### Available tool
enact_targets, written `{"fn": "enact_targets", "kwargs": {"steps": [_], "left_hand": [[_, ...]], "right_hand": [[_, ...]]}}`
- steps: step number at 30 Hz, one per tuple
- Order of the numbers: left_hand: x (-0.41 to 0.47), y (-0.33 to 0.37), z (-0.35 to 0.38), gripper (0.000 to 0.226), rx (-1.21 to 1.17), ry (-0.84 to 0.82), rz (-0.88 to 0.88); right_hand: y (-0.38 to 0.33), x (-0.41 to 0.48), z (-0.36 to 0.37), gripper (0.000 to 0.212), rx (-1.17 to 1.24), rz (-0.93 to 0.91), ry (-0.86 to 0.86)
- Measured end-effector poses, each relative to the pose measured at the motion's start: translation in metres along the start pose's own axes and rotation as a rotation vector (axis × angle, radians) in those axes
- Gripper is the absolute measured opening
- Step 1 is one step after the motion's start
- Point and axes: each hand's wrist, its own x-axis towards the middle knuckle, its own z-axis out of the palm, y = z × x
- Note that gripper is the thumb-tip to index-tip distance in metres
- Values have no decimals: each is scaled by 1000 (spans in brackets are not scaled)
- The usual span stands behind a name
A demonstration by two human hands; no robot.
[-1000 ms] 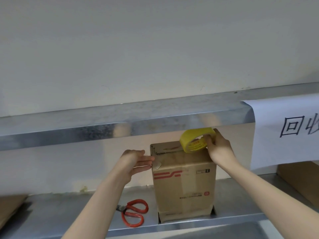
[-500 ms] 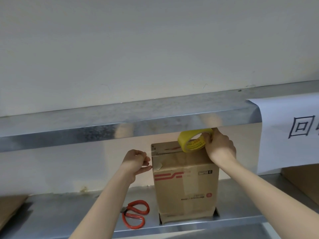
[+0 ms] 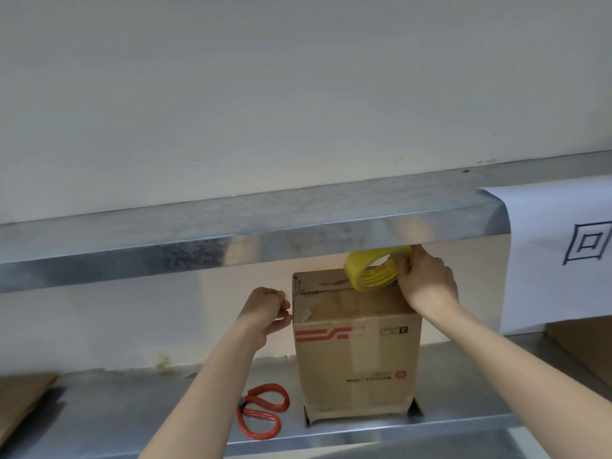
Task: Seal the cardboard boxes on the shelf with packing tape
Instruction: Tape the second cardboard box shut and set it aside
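1. The cardboard box (image 3: 357,352) stands upright at the front edge of the steel lower shelf (image 3: 132,409), its red logo facing you and its small print upside down.
2. Your right hand (image 3: 427,283) grips a yellow tape roll (image 3: 374,271) at the box's top right corner, fingers curled over the rim and thumb inside the core. The roll rests tilted on the top face, just under the upper shelf (image 3: 231,240).
3. Your left hand (image 3: 268,309) sits against the box's upper left edge with fingers curled in. Whether they pinch anything cannot be told.
4. Red-handled scissors (image 3: 263,410) lie flat near the shelf's front edge, just left of the box.
5. The upper shelf's bright metal lip mirrors your arms as pale blurs.
6. A white paper sign (image 3: 556,260) with a hand-drawn character hangs from the upper shelf at the right.
7. More brown cardboard shows at the lower shelf's right end (image 3: 583,346) and left end (image 3: 20,402).
8. Behind both shelves runs a plain off-white wall (image 3: 298,94), stained near the lower shelf's back edge.
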Motion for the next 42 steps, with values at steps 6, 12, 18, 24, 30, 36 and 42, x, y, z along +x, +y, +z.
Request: {"fn": "enact_targets", "kwargs": {"steps": [6,12,18,24,30,36,42], "left_hand": [[9,-8,5,21,170,-37,0],[9,-19,23,26,321,-122,-45],[8,-19,49,14,212,-101,-53],[7,-19,46,14,259,-94,23],[1,-12,49,48,344,-104,33],[4,-7,50,43,450,-119,44],[10,-10,54,36,433,-95,40]], "right_hand": [[4,2,4,35,19,-34,-2],[31,-1,8,24,47,27,-50],[50,-2,13,20,111,84,-49],[48,-2,17,17,124,61,-13],[50,-1,14,18,137,52,23],[53,-2,15,16,148,43,19],[58,-5,15,13,206,56,22]]}}
